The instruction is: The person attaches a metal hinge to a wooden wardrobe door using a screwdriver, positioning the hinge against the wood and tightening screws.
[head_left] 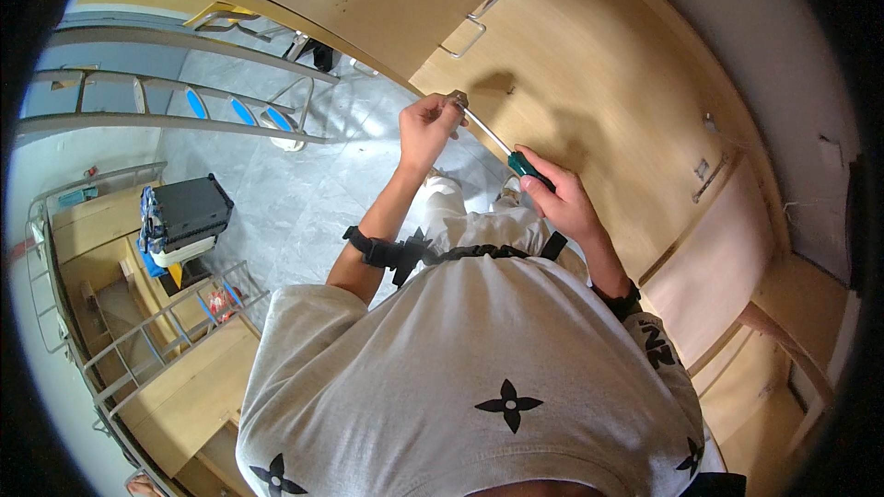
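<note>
Wooden cupboard door (589, 83) behind screwdriver (502, 149)

1. T-shirt (460, 377): light grey, short sleeves, printed with black four-pointed flower marks and dark lettering on the right sleeve.
2. Trousers (460, 221): pale, off-white.
3. Left forearm band (382, 251): black strap with a bulky black fitting.
4. Right wrist band (619, 299): black, watch-like.
5. Black strap (488, 251): runs across at waist level between the forearms.
</note>
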Demonstrator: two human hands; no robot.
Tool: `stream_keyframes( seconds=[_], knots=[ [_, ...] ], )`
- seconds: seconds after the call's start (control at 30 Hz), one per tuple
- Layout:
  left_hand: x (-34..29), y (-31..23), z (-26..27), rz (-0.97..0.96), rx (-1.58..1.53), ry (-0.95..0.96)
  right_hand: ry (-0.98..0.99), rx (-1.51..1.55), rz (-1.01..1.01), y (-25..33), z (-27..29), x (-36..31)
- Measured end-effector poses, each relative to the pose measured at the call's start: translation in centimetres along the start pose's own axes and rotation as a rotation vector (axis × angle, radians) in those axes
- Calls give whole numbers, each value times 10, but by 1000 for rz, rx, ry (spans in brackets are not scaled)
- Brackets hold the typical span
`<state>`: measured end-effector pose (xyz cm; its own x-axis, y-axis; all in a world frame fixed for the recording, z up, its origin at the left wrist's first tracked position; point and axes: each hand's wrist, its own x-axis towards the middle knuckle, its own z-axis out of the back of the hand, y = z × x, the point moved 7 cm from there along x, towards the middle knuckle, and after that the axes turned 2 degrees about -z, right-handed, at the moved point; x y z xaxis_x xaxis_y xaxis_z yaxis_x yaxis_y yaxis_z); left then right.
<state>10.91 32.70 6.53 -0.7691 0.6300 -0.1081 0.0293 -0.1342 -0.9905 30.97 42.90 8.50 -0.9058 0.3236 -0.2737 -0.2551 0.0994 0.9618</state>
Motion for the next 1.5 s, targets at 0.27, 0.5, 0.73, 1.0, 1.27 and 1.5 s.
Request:
stream_keyframes(
  seconds=[0.27,0.5,0.73,1.0,1.27,1.5],
  knots=[
    [-4,-6,13,-35,83,-49,-7,-120,2,12,-1,7],
    [-1,-44,29,-329,620,-48,-130,-642,289,68,-10,13],
    [11,-118,44,-776,1063,29,-185,-464,388,99,-29,38],
    [39,-143,77,-495,1160,-296,-231,-323,487,117,-54,82],
    [59,-143,82,-453,1083,-370,-229,-341,443,125,-57,102],
    [59,-149,82,-384,1168,-424,-205,-333,479,128,-57,111]
  ],
)
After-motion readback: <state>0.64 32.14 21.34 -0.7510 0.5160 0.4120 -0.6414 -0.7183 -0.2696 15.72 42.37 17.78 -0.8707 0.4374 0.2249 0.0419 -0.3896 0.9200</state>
